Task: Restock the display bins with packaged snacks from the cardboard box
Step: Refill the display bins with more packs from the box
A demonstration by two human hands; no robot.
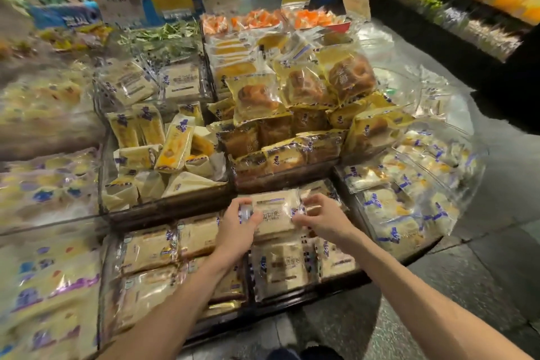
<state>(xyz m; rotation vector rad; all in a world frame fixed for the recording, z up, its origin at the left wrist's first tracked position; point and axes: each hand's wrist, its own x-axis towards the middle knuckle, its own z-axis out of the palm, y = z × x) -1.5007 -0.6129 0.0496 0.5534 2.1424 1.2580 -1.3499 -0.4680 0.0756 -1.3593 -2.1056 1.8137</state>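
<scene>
A flat pale snack packet (274,215) in clear wrap lies at the back of the near display bin (292,305). My left hand (238,228) grips its left end and my right hand (317,218) grips its right end. Similar pale packets (277,269) fill the bin below and to the left of my hands. No cardboard box is in view.
Behind stand a bin of wedge-shaped yellow packets (163,155) and a heaped bin of brown bread packets (292,114). More packets (403,199) fill the curved right end, and blurred ones the left. Price signs (122,3) stand at the back. Grey floor (467,272) lies to the right.
</scene>
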